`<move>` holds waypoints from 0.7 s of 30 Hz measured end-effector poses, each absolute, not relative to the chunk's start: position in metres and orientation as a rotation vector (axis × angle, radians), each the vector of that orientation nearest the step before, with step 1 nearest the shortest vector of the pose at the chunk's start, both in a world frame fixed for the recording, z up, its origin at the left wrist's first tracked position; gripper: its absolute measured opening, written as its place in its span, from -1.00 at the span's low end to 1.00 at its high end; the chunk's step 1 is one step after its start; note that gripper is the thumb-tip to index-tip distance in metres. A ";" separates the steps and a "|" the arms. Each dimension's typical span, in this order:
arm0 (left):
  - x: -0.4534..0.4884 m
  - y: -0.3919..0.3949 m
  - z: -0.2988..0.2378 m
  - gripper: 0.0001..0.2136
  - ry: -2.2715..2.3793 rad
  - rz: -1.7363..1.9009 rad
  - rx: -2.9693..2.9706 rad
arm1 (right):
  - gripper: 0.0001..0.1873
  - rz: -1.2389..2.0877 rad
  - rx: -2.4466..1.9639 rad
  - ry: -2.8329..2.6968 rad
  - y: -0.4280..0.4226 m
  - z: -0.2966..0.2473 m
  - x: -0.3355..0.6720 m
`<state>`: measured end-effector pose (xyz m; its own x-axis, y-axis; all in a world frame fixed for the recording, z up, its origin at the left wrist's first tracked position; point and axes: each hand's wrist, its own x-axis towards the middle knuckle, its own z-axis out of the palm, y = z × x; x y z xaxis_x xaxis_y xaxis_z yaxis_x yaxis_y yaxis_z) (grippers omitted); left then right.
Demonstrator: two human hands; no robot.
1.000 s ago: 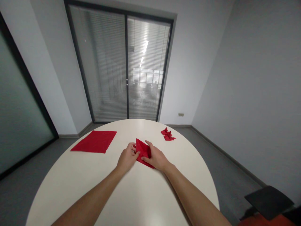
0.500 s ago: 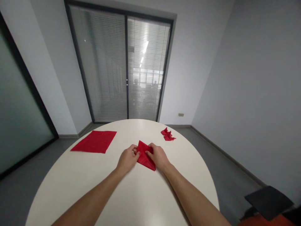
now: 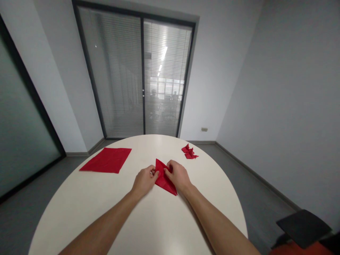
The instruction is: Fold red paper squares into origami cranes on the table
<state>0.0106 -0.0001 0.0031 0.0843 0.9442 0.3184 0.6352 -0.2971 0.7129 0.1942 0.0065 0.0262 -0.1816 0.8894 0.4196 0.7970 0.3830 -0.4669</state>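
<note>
While the left hand (image 3: 144, 179) and right hand (image 3: 179, 175) pinch one folded red sheet (image 3: 165, 182), two figures (image 3: 190, 154) and one flat sheet (image 3: 107, 160) lie aside.

Folded red sheet (image 3: 162, 180), corners pointed

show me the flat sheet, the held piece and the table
Flat sheet (image 3: 106, 160): head view, middle of its upper face
Held piece (image 3: 162, 179): head view, middle of its visible face
Table (image 3: 148, 216): head view, bare part of its top
</note>
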 end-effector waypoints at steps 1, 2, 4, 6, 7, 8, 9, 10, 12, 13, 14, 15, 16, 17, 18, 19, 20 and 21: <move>0.010 0.000 0.002 -0.88 1.556 1.070 1.979 | -0.98 0.180 -1.431 -2.005 0.006 0.026 0.193; 0.010 0.001 0.002 -0.87 1.553 1.073 1.975 | -0.98 0.178 -1.417 -2.000 0.006 0.026 0.192; 0.009 0.002 0.001 -0.89 1.553 1.085 1.955 | -0.97 0.201 -1.392 -1.993 0.006 0.025 0.191; 0.008 0.003 0.000 -0.92 1.566 1.092 1.940 | -0.91 0.272 -1.368 -1.994 0.007 0.024 0.190; 0.008 0.003 0.000 -0.93 1.575 1.092 1.936 | -0.87 0.323 -1.353 -2.002 0.006 0.024 0.190; 0.007 0.003 0.000 -0.94 1.583 1.089 1.933 | -0.84 0.374 -1.334 -2.014 0.006 0.023 0.189; 0.007 0.004 0.000 -0.95 1.594 1.084 1.932 | -0.81 0.418 -1.311 -2.031 0.006 0.023 0.189; 0.006 0.004 0.000 -0.95 1.605 1.077 1.932 | -0.79 0.453 -1.286 -2.051 0.006 0.022 0.189; 0.005 0.004 0.000 -0.92 1.634 1.062 1.940 | -0.77 0.495 -1.245 -2.097 0.006 0.021 0.189; 0.005 0.005 0.000 -0.89 1.653 1.055 1.947 | -0.76 0.503 -1.233 -2.118 0.005 0.020 0.190; 0.005 0.005 -0.001 -0.86 1.672 1.049 1.956 | -0.73 0.505 -1.229 -2.138 0.005 0.020 0.190; 0.005 0.005 -0.002 -0.83 1.686 1.043 1.968 | -0.70 0.505 -1.228 -2.158 0.005 0.019 0.190; 0.004 0.006 -0.003 -0.81 1.698 1.038 1.979 | -0.66 0.501 -1.230 -2.177 0.005 0.018 0.191; 0.004 0.007 -0.004 -0.80 1.711 1.037 1.991 | -0.64 0.497 -1.232 -2.195 0.005 0.017 0.191; 0.004 0.007 -0.005 -0.78 1.726 1.039 2.007 | -0.63 0.495 -1.235 -2.212 0.005 0.016 0.191; 0.003 0.008 -0.007 -0.75 1.742 1.043 2.026 | -0.63 0.493 -1.237 -2.228 0.006 0.015 0.192; 0.003 0.008 -0.008 -0.72 1.760 1.049 2.048 | -0.63 0.491 -1.238 -2.239 0.006 0.014 0.192; 0.002 0.009 -0.010 -0.69 1.781 1.060 2.072 | -0.63 0.489 -1.238 -2.247 0.006 0.013 0.192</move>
